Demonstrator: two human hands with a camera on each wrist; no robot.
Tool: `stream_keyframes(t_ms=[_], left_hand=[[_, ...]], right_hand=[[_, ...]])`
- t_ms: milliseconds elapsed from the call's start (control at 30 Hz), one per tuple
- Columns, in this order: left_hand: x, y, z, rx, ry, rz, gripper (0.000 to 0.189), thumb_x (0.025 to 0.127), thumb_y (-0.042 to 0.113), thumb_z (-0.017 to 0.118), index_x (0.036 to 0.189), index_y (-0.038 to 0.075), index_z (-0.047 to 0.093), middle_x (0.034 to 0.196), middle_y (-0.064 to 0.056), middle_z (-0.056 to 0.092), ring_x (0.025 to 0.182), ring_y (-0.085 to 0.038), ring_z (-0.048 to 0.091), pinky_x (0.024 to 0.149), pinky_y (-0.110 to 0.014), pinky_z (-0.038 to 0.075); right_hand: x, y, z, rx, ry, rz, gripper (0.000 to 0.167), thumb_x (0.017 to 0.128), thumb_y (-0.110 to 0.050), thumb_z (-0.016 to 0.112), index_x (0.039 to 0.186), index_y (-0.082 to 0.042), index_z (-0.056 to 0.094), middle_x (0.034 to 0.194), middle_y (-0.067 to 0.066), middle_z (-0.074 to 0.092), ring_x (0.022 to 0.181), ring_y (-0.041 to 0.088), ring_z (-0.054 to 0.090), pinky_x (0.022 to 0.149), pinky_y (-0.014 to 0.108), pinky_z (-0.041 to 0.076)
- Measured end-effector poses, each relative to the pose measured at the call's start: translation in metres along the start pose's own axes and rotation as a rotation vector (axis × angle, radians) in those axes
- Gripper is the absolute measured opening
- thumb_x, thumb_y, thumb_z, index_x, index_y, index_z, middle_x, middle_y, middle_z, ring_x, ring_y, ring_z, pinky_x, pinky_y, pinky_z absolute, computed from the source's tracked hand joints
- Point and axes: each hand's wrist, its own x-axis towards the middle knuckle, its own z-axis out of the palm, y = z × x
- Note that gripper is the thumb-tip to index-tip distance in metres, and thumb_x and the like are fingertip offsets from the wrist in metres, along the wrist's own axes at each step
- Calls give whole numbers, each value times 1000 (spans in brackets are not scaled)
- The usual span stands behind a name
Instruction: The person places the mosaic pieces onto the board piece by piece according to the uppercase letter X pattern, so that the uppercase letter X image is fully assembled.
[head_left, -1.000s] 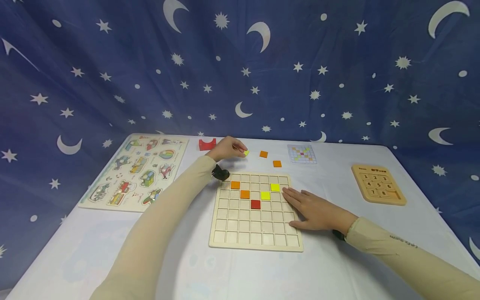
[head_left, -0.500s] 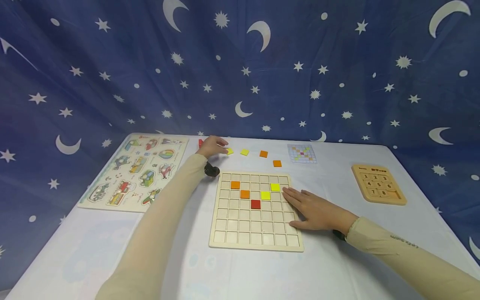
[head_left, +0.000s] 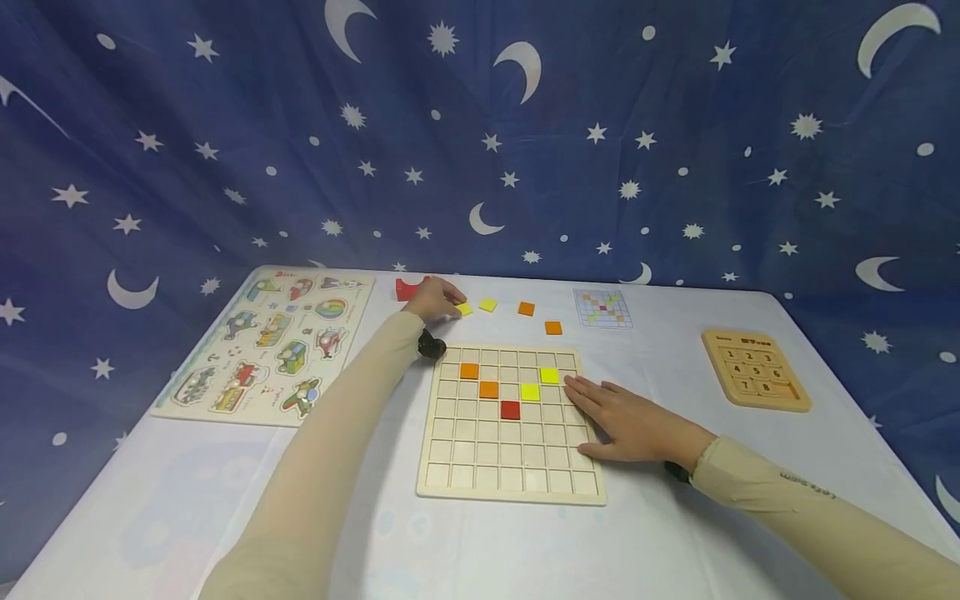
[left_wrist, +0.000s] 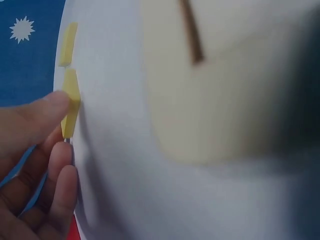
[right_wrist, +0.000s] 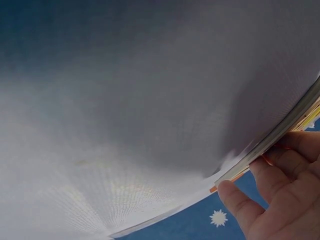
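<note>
Left grip (head_left: 437,298) pinches a yellow tile (head_left: 464,309) between thumb and fingers, out by the far edge of the surface (head_left: 675,542), and whether it's lifted clear I can't tell! From that tile the grid board (head_left: 512,499) lies nearer us and a little to the right, while the right grip (head_left: 630,422), well apart from it, rests straight-fingered on the board's right edge, holding nothing.

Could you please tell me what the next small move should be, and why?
Probably carry the yellow tile pinched in the left hand to the grid board, into the square diagonally below and left of the red tile. That square is bare, and the pattern card appears to continue its yellow diagonal that way.
</note>
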Motion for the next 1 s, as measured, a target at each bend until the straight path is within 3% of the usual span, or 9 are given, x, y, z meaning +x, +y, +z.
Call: stream_keyframes(t_ms=[467, 633, 767, 1000], left_hand=[[-1, -3, 3, -6, -26, -21, 32, 77, 4, 74, 109, 2, 68, 103, -12, 64, 88, -18, 53, 82, -27, 48], [-5, -5, 0, -26, -76, -33, 31, 78, -1, 71, 108, 3, 69, 103, -11, 62, 86, -18, 49, 73, -22, 44], [-12, -8, -5, 10, -121, -36, 30, 79, 1, 71, 108, 6, 70, 100, -7, 60, 88, -18, 47, 73, -22, 41], [-22, -15, -11, 38, -176, -5, 31, 77, 0, 73, 107, 6, 71, 83, 0, 57, 83, -15, 48, 69, -21, 40]], right_hand=[[-1, -1, -1, 8, 20, -15, 82, 88, -55, 53, 147, -4, 28, 155, 11, 25, 142, 27, 28, 110, 50, 31], [-1, 0, 1, 14, 35, -36, 81, 88, -54, 52, 147, -3, 28, 155, 12, 25, 142, 27, 29, 110, 50, 31], [-1, 0, 0, 25, 33, -36, 81, 89, -53, 52, 147, -3, 28, 155, 12, 24, 142, 27, 28, 110, 50, 31], [-1, -1, -1, 21, 22, -30, 81, 89, -53, 52, 147, -3, 27, 155, 12, 24, 142, 27, 28, 110, 49, 30]])
